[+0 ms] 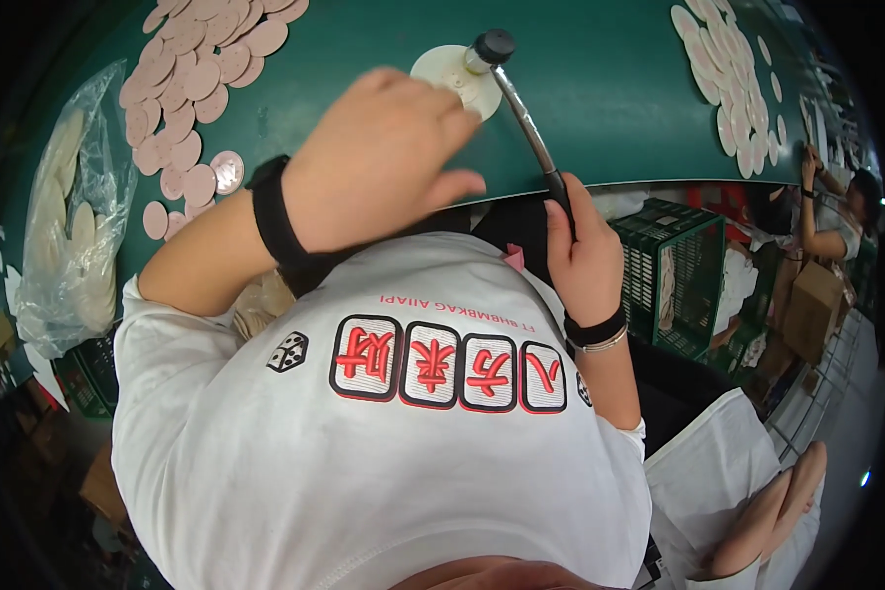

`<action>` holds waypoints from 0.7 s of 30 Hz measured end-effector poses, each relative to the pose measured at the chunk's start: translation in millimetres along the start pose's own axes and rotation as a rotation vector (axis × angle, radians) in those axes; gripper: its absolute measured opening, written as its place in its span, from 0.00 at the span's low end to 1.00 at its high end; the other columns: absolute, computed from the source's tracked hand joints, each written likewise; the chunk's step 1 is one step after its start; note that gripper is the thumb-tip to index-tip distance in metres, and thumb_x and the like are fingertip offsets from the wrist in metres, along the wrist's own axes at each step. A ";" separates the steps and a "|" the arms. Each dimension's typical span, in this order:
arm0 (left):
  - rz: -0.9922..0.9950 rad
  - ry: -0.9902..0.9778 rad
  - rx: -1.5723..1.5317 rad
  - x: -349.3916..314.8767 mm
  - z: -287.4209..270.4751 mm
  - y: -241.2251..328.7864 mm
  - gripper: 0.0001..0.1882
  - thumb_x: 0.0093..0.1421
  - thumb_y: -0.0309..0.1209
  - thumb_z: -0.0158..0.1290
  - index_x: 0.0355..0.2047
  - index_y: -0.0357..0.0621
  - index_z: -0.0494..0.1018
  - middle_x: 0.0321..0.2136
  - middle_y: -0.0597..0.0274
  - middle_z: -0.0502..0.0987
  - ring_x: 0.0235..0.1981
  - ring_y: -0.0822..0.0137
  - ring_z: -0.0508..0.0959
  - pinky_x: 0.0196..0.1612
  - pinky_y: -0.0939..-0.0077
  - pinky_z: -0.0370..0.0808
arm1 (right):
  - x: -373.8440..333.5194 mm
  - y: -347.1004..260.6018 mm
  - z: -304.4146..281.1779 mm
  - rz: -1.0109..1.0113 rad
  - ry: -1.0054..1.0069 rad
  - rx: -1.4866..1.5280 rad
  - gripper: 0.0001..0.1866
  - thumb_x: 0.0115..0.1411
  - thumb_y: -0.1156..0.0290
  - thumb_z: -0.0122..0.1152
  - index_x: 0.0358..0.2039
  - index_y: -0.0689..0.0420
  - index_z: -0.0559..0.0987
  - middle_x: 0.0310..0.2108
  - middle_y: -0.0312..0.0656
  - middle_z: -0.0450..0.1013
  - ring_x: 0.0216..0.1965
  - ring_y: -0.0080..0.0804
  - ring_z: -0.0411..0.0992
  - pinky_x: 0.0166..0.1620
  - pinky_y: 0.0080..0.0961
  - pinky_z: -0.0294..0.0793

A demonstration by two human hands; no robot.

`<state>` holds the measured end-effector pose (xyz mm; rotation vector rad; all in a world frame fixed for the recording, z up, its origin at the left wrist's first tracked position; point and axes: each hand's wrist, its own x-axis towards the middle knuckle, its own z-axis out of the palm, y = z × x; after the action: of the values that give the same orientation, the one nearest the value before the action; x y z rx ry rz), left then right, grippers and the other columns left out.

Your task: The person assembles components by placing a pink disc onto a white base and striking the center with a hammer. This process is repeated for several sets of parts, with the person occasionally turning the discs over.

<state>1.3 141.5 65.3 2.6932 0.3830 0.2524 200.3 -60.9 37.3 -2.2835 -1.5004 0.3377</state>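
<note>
A hammer (pixel 527 118) with a dark round head, a silver shaft and a black grip is held in my right hand (pixel 585 258), its fingers closed around the grip. Its head is over a pale cream round disc (pixel 444 64) on the green table, and I cannot tell whether they touch. My left hand (pixel 379 162) hangs palm down beside the disc, overlapping its near edge in view. The left thumb sticks out apart from the bent fingers. Their tips are partly hidden, and nothing shows in that hand.
Pale pink discs (pixel 189 93) lie heaped on the green table (pixel 600 98) at the left. A clear plastic bag (pixel 69 226) of discs is at the far left. More cream discs (pixel 726 84) are heaped at the right. Green crates (pixel 674 275) and another person (pixel 836 211) appear at the right.
</note>
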 end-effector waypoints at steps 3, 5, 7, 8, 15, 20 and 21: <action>0.047 0.097 0.288 0.4 11.1 -27.1 0.20 0.60 0.36 0.60 0.49 0.36 0.78 0.50 0.50 0.79 0.56 0.57 0.77 0.65 0.55 0.68 | -0.2 3.3 -4.5 0.037 -0.047 0.088 0.20 0.73 0.67 0.60 0.61 0.60 0.76 0.32 0.53 0.80 0.26 0.47 0.78 0.34 0.34 0.78; 0.067 0.145 0.432 -0.8 17.2 -32.3 0.19 0.60 0.32 0.59 0.50 0.35 0.78 0.52 0.50 0.79 0.58 0.57 0.76 0.65 0.55 0.68 | -5.2 2.1 -7.2 -0.026 0.048 0.167 0.20 0.72 0.69 0.60 0.62 0.60 0.76 0.33 0.54 0.80 0.27 0.47 0.79 0.34 0.33 0.78; 0.065 0.122 0.460 -2.9 22.9 -32.2 0.20 0.59 0.28 0.55 0.52 0.34 0.77 0.54 0.50 0.79 0.59 0.57 0.76 0.66 0.55 0.68 | -7.8 1.5 -6.0 -0.056 0.092 0.208 0.20 0.72 0.70 0.60 0.62 0.60 0.76 0.34 0.55 0.80 0.27 0.47 0.79 0.34 0.33 0.78; 0.066 0.109 0.470 -3.3 24.3 -31.1 0.21 0.59 0.25 0.54 0.53 0.33 0.77 0.56 0.50 0.78 0.59 0.57 0.76 0.66 0.55 0.68 | -11.0 0.8 -2.9 -0.056 0.125 0.202 0.20 0.71 0.71 0.61 0.62 0.60 0.76 0.34 0.55 0.80 0.28 0.49 0.80 0.34 0.35 0.79; 0.063 0.086 0.479 -4.2 26.9 -28.6 0.22 0.59 0.25 0.52 0.54 0.33 0.77 0.51 0.52 0.79 0.56 0.58 0.77 0.66 0.55 0.68 | -17.6 -2.2 -3.0 0.003 0.070 0.048 0.20 0.69 0.73 0.62 0.61 0.59 0.77 0.36 0.56 0.81 0.31 0.52 0.82 0.33 0.39 0.80; 0.044 0.083 0.446 -3.7 24.7 -25.4 0.21 0.58 0.25 0.53 0.53 0.35 0.78 0.46 0.55 0.79 0.51 0.59 0.78 0.65 0.57 0.68 | -23.0 -1.9 13.8 -0.062 0.190 0.064 0.19 0.70 0.70 0.61 0.60 0.58 0.78 0.33 0.52 0.81 0.29 0.51 0.81 0.30 0.40 0.79; 0.045 0.082 0.445 -3.5 22.7 -21.9 0.21 0.58 0.25 0.53 0.53 0.35 0.78 0.46 0.55 0.79 0.51 0.59 0.78 0.65 0.57 0.68 | -22.6 -5.3 12.3 -0.014 0.120 -0.005 0.19 0.70 0.69 0.61 0.59 0.58 0.79 0.32 0.52 0.80 0.28 0.50 0.81 0.30 0.39 0.78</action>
<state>-1.8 151.4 35.2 3.1382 0.4470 0.3248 182.0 -77.4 28.4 -2.2536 -1.4583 0.1900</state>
